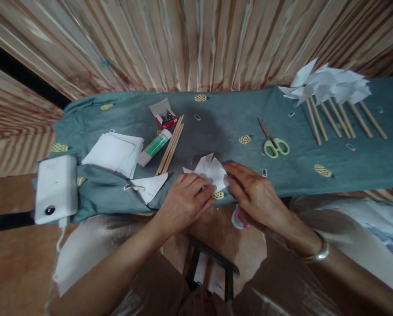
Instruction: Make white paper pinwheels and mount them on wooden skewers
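A white paper pinwheel (212,171), cut and partly folded, lies near the front edge of the cloth-covered table. My left hand (186,199) holds its left side with curled fingers, which hide part of the paper. At its right corner, the thumb and fingers of my right hand (257,193) close on the edge. Left of my left hand is a loose white paper piece (150,186). Several wooden sticks (170,147) lie beyond it, beside a green and white glue tube (155,147). Farther back, a small red and white box (163,117) stands open with dark metal pins inside.
Green-handled scissors (275,147) lie right of centre. Several finished pinwheels (331,85) on sticks rest at the back right. A stack of white paper (112,151) is at the left, near a white power bank (56,186) with a cable. Striped curtain (199,48) hangs behind the table.
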`<act>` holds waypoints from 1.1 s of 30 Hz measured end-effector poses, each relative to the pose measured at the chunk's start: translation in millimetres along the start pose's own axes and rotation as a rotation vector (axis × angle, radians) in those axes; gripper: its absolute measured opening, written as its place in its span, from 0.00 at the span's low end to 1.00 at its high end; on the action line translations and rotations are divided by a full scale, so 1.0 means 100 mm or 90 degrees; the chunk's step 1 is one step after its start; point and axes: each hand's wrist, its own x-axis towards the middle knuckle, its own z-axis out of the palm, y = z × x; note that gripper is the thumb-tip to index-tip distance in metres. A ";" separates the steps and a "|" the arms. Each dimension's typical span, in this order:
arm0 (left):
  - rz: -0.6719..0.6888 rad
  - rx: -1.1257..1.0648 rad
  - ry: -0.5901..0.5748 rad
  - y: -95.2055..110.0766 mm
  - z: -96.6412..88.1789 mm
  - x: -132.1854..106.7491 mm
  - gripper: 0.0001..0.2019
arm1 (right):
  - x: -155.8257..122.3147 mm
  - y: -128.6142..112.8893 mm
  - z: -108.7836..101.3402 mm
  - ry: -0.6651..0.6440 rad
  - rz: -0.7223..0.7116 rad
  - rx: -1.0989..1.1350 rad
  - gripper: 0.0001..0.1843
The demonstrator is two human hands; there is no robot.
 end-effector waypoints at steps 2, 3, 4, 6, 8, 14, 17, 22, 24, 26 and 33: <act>0.010 0.022 -0.017 0.02 0.03 0.00 0.07 | -0.01 -0.02 0.00 -0.009 0.003 0.014 0.19; 0.011 0.032 -0.024 0.03 0.05 0.01 0.06 | -0.01 -0.03 -0.01 -0.012 0.005 0.021 0.19; 0.011 0.041 -0.029 0.03 0.06 0.00 0.06 | -0.01 -0.04 -0.01 -0.014 0.008 0.027 0.18; 0.010 0.054 -0.036 0.02 0.08 0.00 0.06 | -0.01 -0.04 -0.03 -0.017 0.016 0.037 0.18; 0.013 0.058 -0.042 0.03 0.08 0.00 0.07 | -0.02 -0.03 -0.05 -0.017 0.021 0.045 0.17; 0.020 0.053 -0.040 0.05 0.07 -0.04 0.06 | -0.04 0.01 -0.11 -0.059 -0.040 0.047 0.20; 0.040 0.044 -0.027 0.07 0.03 -0.06 0.05 | -0.05 0.02 -0.12 -0.074 -0.052 0.085 0.16; 0.063 0.019 -0.034 0.09 -0.01 -0.07 0.04 | -0.05 0.02 -0.13 -0.072 -0.034 0.164 0.11; 0.059 0.014 -0.044 0.09 -0.01 -0.07 0.04 | -0.05 0.02 -0.13 -0.079 -0.031 0.178 0.09; 0.058 0.013 -0.050 0.09 0.01 -0.08 0.05 | -0.04 0.03 -0.12 -0.085 -0.033 0.185 0.07; 0.057 0.013 -0.042 0.10 0.06 -0.09 0.06 | 0.00 0.04 -0.06 -0.096 -0.029 0.198 0.05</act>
